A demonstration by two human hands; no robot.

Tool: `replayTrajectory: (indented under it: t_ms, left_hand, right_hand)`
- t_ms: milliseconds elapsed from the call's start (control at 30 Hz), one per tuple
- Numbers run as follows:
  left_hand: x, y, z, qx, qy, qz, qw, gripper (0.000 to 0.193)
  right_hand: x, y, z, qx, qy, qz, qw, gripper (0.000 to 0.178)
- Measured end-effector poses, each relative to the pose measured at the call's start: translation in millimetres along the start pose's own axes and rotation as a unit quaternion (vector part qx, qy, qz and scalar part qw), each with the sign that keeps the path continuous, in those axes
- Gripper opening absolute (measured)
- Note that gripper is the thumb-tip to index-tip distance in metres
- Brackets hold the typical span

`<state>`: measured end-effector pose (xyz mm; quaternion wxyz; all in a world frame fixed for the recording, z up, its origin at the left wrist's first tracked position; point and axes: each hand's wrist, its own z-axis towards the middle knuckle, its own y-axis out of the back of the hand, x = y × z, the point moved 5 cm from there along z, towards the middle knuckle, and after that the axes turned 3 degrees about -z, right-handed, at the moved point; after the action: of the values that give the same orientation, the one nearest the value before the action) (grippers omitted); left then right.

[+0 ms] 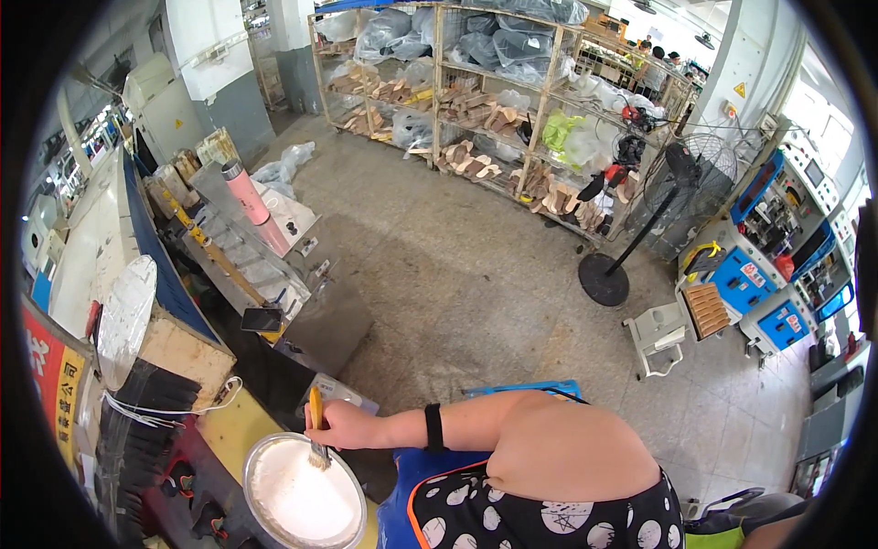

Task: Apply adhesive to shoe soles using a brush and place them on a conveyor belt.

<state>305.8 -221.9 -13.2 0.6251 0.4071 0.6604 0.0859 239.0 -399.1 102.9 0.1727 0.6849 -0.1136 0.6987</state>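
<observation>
Your right hand (346, 425), beside the far rim of the metal bowl (247, 485), grips a yellow-handled brush (316, 408), its bristles down over the bowl's white contents (306, 503), while a dark phone (262, 319) lies beyond the bowl and a pedestal fan (651, 221) stands well off to its right.

Bare hand (346, 425), black wristband (434, 427), black garment (567, 517) with white spots, orange edging
</observation>
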Motion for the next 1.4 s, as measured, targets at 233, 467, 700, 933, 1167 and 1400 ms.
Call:
replayTrajectory:
  t_ms: [233,467,700,933,1167,1400]
  left_hand:
    - [13.1,5.4,-3.0,0.003,0.016,-0.066,0.998,0.04]
    - [25.8,10.8,-7.9,-0.003,0.037,-0.121,0.992,0.04]
    - [38.7,15.6,-12.1,-0.011,0.065,-0.154,0.986,0.04]
    - [45.6,19.0,-15.2,-0.017,0.094,-0.184,0.978,0.04]
    - [56.8,22.8,-20.2,-0.029,0.135,-0.238,0.961,0.04]
    - [86.7,29.6,-40.3,-0.057,0.212,-0.364,0.905,0.04]
  right_hand:
    - [-2.1,-21.5,-1.9,-0.007,0.041,-0.063,0.997,0.017]
    - [-0.3,-29.9,-6.9,-0.032,0.063,-0.059,0.996,0.016]
    - [-6.1,-43.7,-3.2,0.008,0.024,-0.046,0.999,0.019]
    - [-12.7,-47.7,2.4,0.025,-0.004,0.044,0.999,0.022]
    - [-19.9,-50.9,9.2,0.045,-0.05,0.124,0.99,0.023]
    - [-31.7,-63.1,17.0,0.094,-0.1,0.167,0.976,0.021]
